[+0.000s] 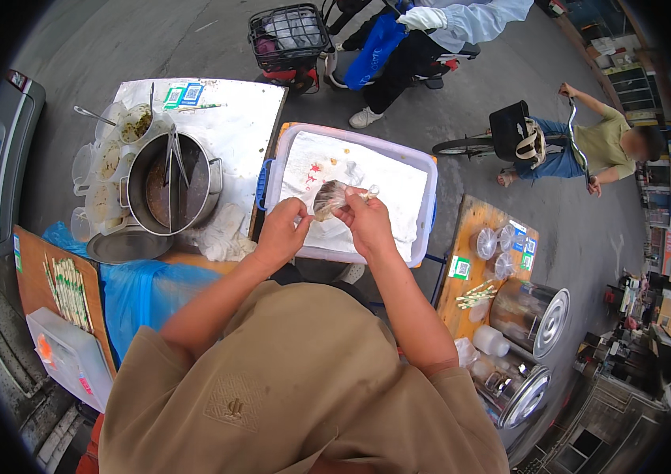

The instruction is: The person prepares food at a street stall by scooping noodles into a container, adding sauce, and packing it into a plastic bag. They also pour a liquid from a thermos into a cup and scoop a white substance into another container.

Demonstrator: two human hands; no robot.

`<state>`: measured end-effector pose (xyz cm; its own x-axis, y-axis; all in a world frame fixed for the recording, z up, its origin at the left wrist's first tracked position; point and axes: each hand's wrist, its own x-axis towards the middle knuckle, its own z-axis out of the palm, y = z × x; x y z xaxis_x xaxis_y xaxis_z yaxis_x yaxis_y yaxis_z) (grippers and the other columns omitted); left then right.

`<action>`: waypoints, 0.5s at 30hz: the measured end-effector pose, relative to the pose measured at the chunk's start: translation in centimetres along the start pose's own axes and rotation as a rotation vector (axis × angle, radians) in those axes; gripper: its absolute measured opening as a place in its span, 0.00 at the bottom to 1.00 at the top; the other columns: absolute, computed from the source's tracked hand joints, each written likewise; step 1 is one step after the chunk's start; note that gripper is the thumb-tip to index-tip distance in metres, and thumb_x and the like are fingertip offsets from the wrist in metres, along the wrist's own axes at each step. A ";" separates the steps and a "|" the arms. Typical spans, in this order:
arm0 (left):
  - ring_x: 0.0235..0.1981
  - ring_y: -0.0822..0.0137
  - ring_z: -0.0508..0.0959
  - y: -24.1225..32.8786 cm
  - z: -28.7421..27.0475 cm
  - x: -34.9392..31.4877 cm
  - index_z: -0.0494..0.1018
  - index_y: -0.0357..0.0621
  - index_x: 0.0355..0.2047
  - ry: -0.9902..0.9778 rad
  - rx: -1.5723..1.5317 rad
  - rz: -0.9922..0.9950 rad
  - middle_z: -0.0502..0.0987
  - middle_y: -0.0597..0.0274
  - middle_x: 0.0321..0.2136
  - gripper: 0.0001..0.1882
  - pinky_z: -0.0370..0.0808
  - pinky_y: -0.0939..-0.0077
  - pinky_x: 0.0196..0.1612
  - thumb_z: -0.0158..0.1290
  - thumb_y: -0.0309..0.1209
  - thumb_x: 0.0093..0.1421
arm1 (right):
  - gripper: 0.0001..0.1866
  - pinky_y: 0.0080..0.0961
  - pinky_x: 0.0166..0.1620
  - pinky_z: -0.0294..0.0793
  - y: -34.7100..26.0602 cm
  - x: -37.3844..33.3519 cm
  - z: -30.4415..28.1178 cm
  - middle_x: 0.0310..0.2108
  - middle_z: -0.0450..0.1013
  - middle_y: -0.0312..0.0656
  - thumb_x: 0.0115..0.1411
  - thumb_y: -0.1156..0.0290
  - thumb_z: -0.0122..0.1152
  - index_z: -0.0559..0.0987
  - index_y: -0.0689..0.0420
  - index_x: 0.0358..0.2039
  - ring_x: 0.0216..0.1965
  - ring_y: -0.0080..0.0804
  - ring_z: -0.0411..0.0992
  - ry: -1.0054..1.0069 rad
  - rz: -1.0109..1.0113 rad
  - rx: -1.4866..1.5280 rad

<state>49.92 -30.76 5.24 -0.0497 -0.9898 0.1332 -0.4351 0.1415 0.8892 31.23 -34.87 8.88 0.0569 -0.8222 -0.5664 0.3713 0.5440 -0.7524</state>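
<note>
A clear plastic bag (329, 199) with dark brown contents hangs over the white cloth (394, 182) that covers the plastic tub (432, 197). My right hand (368, 226) grips this bag, its thumb and fingers closed on the right side, where a whitish twisted end sticks out. My left hand (278, 232) is closed in a pinch at the bag's lower left edge; exactly what lies between its fingertips is too small to make out fully. What is inside the bag cannot be told.
Left, a white table (248, 118) bears a divided steel pot (213, 201), its lid (130, 246) and sauce tubs (102, 201). Right, a wooden board (462, 237) holds plastic cups (485, 241) beside steel drums (529, 316). A scooter rider (430, 39) and a cyclist (608, 142) are beyond.
</note>
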 end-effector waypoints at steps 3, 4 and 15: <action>0.32 0.52 0.77 1.0 0.4 -1.9 0.70 0.38 0.33 0.076 -0.061 -0.018 0.75 0.52 0.31 0.08 0.73 0.63 0.36 0.59 0.22 0.59 | 0.11 0.27 0.44 0.81 1.2 1.5 -0.6 0.42 0.78 0.42 0.71 0.67 0.56 0.77 0.62 0.46 0.40 0.27 0.78 -0.016 0.026 -0.004; 0.32 0.54 0.78 1.3 0.7 -2.2 0.70 0.38 0.34 0.107 -0.105 -0.041 0.75 0.53 0.31 0.08 0.73 0.64 0.36 0.59 0.22 0.59 | 0.12 0.26 0.44 0.81 1.7 2.1 -1.1 0.42 0.78 0.42 0.72 0.67 0.56 0.77 0.63 0.47 0.40 0.26 0.78 0.008 0.036 -0.076; 0.30 0.75 0.73 2.2 4.4 -2.3 0.70 0.42 0.42 0.249 -0.590 -0.310 0.74 0.65 0.34 0.07 0.73 0.80 0.36 0.56 0.24 0.65 | 0.30 0.48 0.51 0.74 -2.5 -0.2 -6.1 0.52 0.69 0.53 0.58 0.61 0.65 0.66 0.58 0.58 0.47 0.58 0.75 0.044 -0.381 -1.231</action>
<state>45.14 -28.20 4.95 0.2352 -0.9631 -0.1309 0.1669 -0.0927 0.9816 24.59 -35.02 8.85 0.0974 -0.9655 -0.2417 -0.7385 0.0927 -0.6679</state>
